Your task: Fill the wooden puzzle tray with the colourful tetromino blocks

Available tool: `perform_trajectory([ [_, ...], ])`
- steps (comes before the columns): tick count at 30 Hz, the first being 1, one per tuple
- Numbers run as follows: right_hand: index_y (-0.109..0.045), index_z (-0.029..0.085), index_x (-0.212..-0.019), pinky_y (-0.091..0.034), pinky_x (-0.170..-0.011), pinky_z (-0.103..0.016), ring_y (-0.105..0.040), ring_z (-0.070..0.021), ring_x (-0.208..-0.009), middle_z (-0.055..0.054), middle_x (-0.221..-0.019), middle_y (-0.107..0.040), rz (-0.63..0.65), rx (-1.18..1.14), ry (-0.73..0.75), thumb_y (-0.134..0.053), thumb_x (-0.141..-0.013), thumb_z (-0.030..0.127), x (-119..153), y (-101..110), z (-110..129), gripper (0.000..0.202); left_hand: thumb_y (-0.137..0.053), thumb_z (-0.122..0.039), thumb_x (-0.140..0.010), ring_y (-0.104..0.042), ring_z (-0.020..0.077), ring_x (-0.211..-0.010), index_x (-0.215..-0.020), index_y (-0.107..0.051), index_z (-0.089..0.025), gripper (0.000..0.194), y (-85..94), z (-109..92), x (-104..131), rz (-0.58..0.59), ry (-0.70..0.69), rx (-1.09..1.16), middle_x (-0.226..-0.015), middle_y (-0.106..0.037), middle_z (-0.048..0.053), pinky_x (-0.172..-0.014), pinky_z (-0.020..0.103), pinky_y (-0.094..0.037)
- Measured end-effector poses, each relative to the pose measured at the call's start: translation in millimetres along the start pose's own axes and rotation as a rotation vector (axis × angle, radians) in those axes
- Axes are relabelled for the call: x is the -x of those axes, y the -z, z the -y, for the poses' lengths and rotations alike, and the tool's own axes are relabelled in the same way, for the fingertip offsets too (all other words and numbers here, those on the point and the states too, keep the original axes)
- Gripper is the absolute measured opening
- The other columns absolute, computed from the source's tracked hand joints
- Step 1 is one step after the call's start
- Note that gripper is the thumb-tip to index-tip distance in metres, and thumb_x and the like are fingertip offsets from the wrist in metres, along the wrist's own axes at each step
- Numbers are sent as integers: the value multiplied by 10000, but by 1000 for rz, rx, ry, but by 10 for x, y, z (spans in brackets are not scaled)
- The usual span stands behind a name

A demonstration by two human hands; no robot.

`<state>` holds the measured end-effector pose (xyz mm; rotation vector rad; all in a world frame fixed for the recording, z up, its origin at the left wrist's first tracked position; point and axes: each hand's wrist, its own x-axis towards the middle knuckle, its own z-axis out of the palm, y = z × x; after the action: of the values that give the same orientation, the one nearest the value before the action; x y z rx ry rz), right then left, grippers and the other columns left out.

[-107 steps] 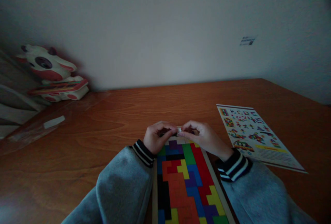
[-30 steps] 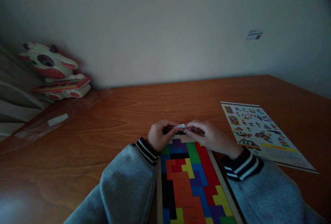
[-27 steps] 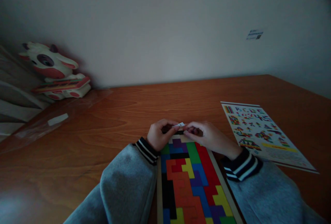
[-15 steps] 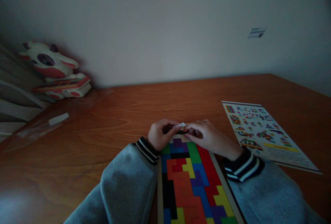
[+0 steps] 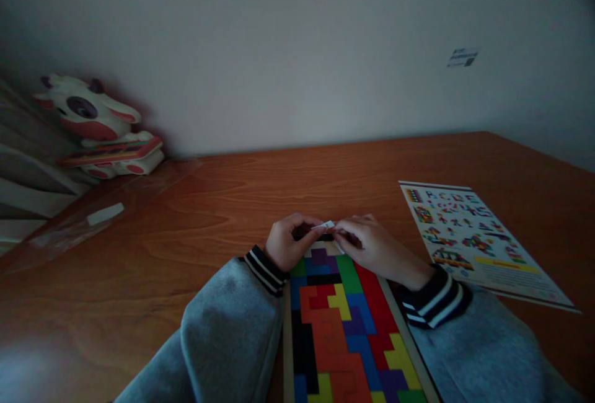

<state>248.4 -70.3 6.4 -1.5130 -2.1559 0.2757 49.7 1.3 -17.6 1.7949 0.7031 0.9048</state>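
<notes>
Between my hands, just over the far end of a framed puzzle board (image 5: 330, 341), is a small white slip (image 5: 328, 225). My left hand (image 5: 290, 242) pinches the slip between thumb and fingers. The fingertips of my right hand (image 5: 365, 243) are pressed together at the slip's right end, and a small pale bit shows under them. Colourful block pieces in red, orange, blue, yellow, green, purple and black fill the board. Part of its far edge is hidden behind my hands.
A printed sheet (image 5: 478, 235) with block pictures lies at the right. At the back left sits a cow toy with a keyboard (image 5: 106, 130). Clear plastic with a white label (image 5: 106, 214) lies at the left. A sticker (image 5: 463, 57) is on the wall.
My right hand's thumb and fingers have closed a little and shifted slightly, and a pale bit now shows beneath them. My left hand has hardly moved.
</notes>
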Motion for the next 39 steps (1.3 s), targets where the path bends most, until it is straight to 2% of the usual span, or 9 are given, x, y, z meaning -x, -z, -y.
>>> perform_trajectory([
  [7,-614,201,-914,-395,-813,-390,-570,-215,-882,-44,-885,-636,4,66,36,-482,-969,192,20,22,-22,142,-700,-409,-875,-729,191,-846,-986,-728,-157,277,-1,6,5,-1,0,-4,-955,-766,86,-800,318,-601],
  [13,-600,214,-1116,-404,-883,-438,-518,-245,-991,-72,-1023,-574,57,64,61,-512,-950,202,63,67,-45,188,-689,-434,-880,-720,180,-824,-990,-731,-168,291,2,49,5,-10,-9,-41,-936,-762,76,-776,299,-595],
  [19,-524,191,-1251,-411,-904,-490,-495,-287,-1062,-130,-1163,-539,38,106,32,-474,-967,243,65,-59,6,293,-693,-428,-877,-723,181,-839,-987,-728,-173,280,-7,47,-3,-21,-13,-22,-959,-764,77,-776,298,-596],
  [24,-511,174,-1274,-393,-904,-507,-493,-308,-1096,-153,-1217,-543,-8,185,14,-418,-979,212,69,-143,35,312,-696,-419,-875,-724,184,-858,-985,-727,-170,274,-13,35,-5,-30,-8,1,-976,-765,80,-799,305,-594],
  [28,-541,190,-1236,-389,-917,-476,-504,-289,-1114,-136,-1226,-558,-20,138,16,-452,-983,255,64,-39,1,275,-696,-428,-874,-723,180,-832,-994,-726,-164,292,-10,37,-2,-35,-5,2,-953,-765,80,-781,300,-594],
  [32,-633,228,-993,-375,-886,-431,-545,-246,-1012,-69,-1042,-607,-66,101,40,-563,-950,352,47,92,-35,149,-682,-442,-886,-721,184,-832,-996,-728,-164,303,-2,31,4,-24,-4,-26,-937,-763,80,-778,302,-593],
  [35,-637,231,-814,-347,-830,-411,-546,-227,-918,-36,-914,-605,-57,135,27,-611,-921,399,37,102,-13,201,-675,-452,-890,-719,186,-847,-990,-730,-166,308,0,19,6,-22,-14,-40,-949,-760,81,-794,308,-594],
  [39,-640,231,-787,-314,-823,-408,-533,-226,-905,-26,-886,-599,-43,167,17,-669,-879,404,27,63,40,199,-691,-461,-874,-719,181,-807,-976,-725,-154,325,-5,10,6,-33,-7,-28,-926,-761,85,-761,302,-600],
])
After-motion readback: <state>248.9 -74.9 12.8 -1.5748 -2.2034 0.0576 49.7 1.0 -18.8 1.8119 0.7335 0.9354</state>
